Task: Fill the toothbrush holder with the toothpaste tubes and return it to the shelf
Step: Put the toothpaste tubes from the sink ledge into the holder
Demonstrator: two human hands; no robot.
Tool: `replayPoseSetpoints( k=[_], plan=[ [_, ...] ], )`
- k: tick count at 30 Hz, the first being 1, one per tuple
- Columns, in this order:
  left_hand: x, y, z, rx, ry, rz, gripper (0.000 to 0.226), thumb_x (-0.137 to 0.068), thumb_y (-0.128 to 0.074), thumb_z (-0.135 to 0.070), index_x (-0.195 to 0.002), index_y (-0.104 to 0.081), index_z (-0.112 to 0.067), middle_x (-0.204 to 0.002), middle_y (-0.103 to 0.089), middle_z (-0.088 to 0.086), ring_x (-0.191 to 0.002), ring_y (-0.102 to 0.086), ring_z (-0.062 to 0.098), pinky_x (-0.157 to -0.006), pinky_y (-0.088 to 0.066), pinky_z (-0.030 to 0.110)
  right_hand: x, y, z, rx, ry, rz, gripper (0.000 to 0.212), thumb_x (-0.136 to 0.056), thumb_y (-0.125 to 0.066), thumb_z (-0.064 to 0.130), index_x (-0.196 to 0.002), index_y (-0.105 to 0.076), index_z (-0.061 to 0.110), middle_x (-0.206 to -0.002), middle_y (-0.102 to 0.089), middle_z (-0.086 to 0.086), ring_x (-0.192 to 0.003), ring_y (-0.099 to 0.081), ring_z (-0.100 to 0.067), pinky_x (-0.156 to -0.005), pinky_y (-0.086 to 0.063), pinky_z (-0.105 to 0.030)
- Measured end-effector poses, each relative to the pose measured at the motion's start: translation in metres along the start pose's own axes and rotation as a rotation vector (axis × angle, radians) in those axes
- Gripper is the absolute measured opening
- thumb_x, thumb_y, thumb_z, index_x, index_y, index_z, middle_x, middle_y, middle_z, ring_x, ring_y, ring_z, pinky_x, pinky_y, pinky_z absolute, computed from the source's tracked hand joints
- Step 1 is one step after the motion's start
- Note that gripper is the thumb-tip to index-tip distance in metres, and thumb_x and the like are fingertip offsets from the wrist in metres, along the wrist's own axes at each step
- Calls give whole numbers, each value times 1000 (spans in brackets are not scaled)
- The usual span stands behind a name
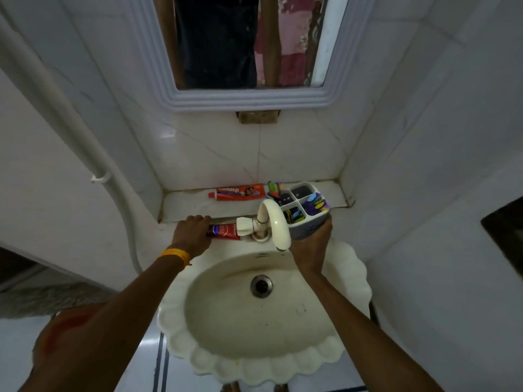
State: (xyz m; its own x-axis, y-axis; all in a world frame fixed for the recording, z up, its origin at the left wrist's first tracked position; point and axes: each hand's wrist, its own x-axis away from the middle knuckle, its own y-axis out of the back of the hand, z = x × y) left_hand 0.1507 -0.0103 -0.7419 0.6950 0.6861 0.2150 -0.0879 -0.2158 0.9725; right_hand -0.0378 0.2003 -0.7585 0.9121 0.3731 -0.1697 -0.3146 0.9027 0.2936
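Observation:
A white four-compartment toothbrush holder (307, 219) with several colourful toothbrushes in it is gripped from below by my right hand (312, 244), just above the sink's back rim and in front of the shelf. My left hand (192, 232) is closed on the end of a red toothpaste tube (225, 232) lying on the sink's back ledge, left of the tap. A second red and orange toothpaste tube (239, 192) lies flat on the marble shelf (192, 206) against the wall.
A cream tap (273, 222) arches over the scalloped sink (351, 281) between my hands, partly covering the holder. A framed mirror (158, 80) hangs above the shelf. A white pipe (70, 123) runs down the left wall. Tiled walls close in on both sides.

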Motion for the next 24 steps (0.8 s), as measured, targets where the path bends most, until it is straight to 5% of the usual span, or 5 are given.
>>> replayPoseSetpoints(
  k=[5,11,15,19,24],
  plan=[
    [-6,-6,1,-101,4,-18,38,-91,-62,-25,-127,-58,-14,-119,-63,11,-109,-58,29,-92,-49,41,1,7,-20,-67,-91,-13,132,-43,-106,30,-153,-34,17,-150,-54,-4,-139,-58,-24,-111,-55,-53],
    [-1,-13,-2,-127,8,-8,41,-90,-66,-33,-124,-59,-10,-125,-61,13,-115,-56,29,-96,-47,39,5,3,-28,-114,-107,-51,124,-45,-105,24,-148,-38,14,-146,-56,-6,-136,-60,-23,-111,-55,-54],
    [12,-9,-2,83,36,7,29,-92,-65,-30,-114,-61,-11,-119,-67,13,-108,-62,30,-91,-53,40,2,3,-29,-134,-120,-38,123,-46,-107,15,-147,-38,12,-144,-57,-3,-134,-61,-20,-112,-56,-50],
    [26,24,-5,301,18,-143,27,-88,-72,-29,-108,-67,-12,-104,-72,13,-92,-65,29,-74,-51,34,1,3,-37,-173,-141,-21,124,-44,-107,19,-148,-39,16,-145,-59,-5,-134,-63,-24,-108,-56,-57],
    [40,95,-15,404,-20,-362,27,-79,-81,-20,-102,-72,-9,-96,-75,10,-80,-64,21,-71,-48,29,-5,0,-47,-175,-132,-8,128,-41,-109,25,-149,-39,19,-145,-59,-5,-134,-63,-26,-107,-57,-57]
  ],
)
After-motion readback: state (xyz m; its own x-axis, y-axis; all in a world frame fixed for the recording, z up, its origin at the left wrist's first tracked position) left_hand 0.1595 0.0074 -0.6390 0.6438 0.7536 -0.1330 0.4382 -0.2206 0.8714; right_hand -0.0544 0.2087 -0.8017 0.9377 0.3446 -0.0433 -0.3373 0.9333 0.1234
